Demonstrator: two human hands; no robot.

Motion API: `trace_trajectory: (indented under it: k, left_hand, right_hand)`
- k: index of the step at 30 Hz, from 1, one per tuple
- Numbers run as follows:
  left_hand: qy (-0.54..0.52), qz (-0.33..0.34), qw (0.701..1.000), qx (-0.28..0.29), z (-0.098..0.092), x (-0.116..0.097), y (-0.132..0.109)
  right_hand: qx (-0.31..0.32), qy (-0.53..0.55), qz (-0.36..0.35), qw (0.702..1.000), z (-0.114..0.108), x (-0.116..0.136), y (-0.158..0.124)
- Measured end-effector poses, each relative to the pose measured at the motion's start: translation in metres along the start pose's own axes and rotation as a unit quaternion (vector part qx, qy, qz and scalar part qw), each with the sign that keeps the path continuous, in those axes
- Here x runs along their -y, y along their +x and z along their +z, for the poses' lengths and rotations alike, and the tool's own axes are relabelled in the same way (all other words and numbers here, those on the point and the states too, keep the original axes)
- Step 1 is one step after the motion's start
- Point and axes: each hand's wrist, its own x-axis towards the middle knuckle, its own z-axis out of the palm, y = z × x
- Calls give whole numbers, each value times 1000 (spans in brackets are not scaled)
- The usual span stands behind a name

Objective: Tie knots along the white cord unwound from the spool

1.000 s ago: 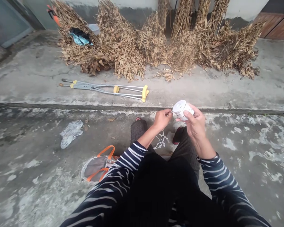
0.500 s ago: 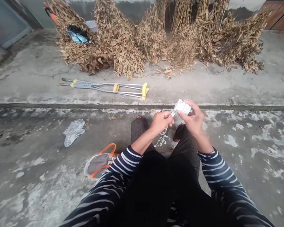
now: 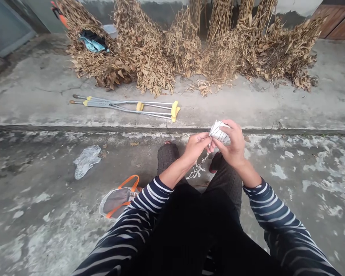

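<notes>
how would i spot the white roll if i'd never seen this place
Find the long concrete ledge, then the left hand and right hand near its edge in view. The right hand grips the white roll, a short cylinder crossed by dark lines, compact unlike the tangled white string lower down.

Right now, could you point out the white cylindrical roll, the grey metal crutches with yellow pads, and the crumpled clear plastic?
White cylindrical roll (image 3: 218, 132): head view, on its dark-lined side.
Grey metal crutches with yellow pads (image 3: 139, 106): head view, on a yellow handgrip.
Crumpled clear plastic (image 3: 87, 161): head view, mid-surface.
</notes>
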Motion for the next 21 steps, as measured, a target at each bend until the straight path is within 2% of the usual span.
trace_trajectory:
  k: [4, 8, 11, 16, 21]
  left_hand:
    - [-12, 4, 1000, 27, 1, -1, -1]
    - [-9, -12, 1000, 18, -1, 4, 2]
    - [-20, -20, 1000, 11, -2, 5, 4]
    - [-27, -8, 1000, 10, -2, -1, 6]
    - [-16, -10, 1000, 2, 1, -1, 8]
  right_hand:
    - [-1, -20, -10, 1000, 1, -4, 0]
    - [7, -26, -16, 1000, 0, 0, 0]
    - [19, 14, 8, 1000, -6, 9, 2]
    - [6, 119, 108, 987, -13, 20, 8]
    - [23, 195, 249, 949, -10, 19, 11]
